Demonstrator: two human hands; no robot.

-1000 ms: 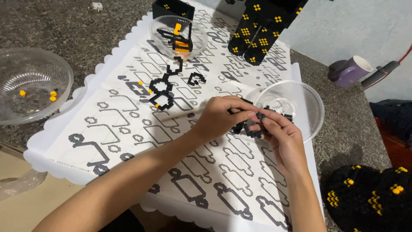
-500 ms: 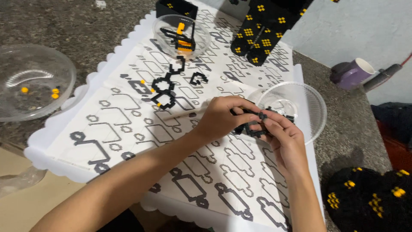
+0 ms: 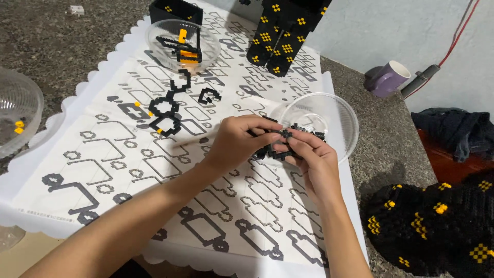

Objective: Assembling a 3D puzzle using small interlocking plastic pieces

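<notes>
My left hand (image 3: 237, 144) and my right hand (image 3: 310, 160) meet over the white instruction sheet (image 3: 103, 170), both pinching a small black brick assembly (image 3: 275, 146) between the fingertips. The fingers hide most of it. Just beyond the hands stands a clear plastic bowl (image 3: 343, 117) with small black pieces inside. A chain of black ring-shaped brick pieces (image 3: 167, 110) with yellow dots lies on the sheet to the left of the hands.
A second clear bowl (image 3: 180, 38) with black and orange pieces sits at the back. A third bowl (image 3: 15, 116) is at the left edge. Black-and-yellow brick builds stand at the back (image 3: 285, 31) and lower right (image 3: 437, 226). A purple mug (image 3: 388, 78) is at right.
The hands stay together over the same spot on the sheet; the fingers have shifted slightly on the black assembly. The view has tilted a little.
</notes>
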